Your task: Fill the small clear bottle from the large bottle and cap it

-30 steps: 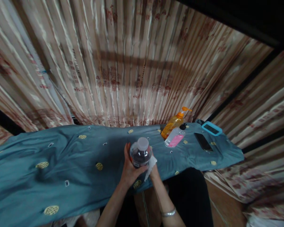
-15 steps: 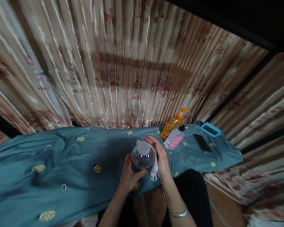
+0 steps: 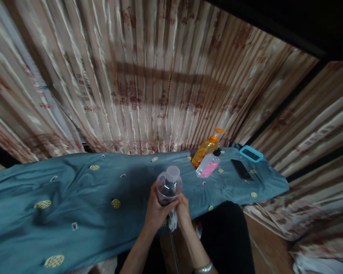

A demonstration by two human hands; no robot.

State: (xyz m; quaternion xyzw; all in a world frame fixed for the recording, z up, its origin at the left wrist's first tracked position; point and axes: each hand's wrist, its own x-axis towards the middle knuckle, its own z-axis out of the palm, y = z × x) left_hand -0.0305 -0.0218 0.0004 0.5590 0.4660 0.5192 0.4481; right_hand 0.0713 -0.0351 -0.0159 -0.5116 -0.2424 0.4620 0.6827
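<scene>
So the person's got a clear plastic bottle (image 3: 169, 185) held up near the bottom centre of the frame, over the near edge of a blue cloth (image 3: 74, 194). It has a pale cap on top and looks dark inside. Left hand (image 3: 154, 207) is wrapped around the lower left side of it, fingers curled round the body. Right hand (image 3: 183, 207) sits just beside, low on the bottle's right side, fingers bunched together and pressing a white wipe (image 3: 173, 222) against it; a bit of the wipe hangs down between the two hands. There's a silver bangle (image 3: 202, 268) on the right wrist at the very bottom edge.

Further back, right of centre, an orange pump bottle (image 3: 204, 150) leans against the striped curtain (image 3: 148, 83), and a clear bottle with a pink label (image 3: 208, 167) lies touching it in front. To the right of those, a black phone (image 3: 241, 170) lies flat on the cloth, with a light blue-framed gadget (image 3: 250, 153) just behind it near the cloth's far right corner. The cloth is wrinkled, with little yellow round patches all over.
</scene>
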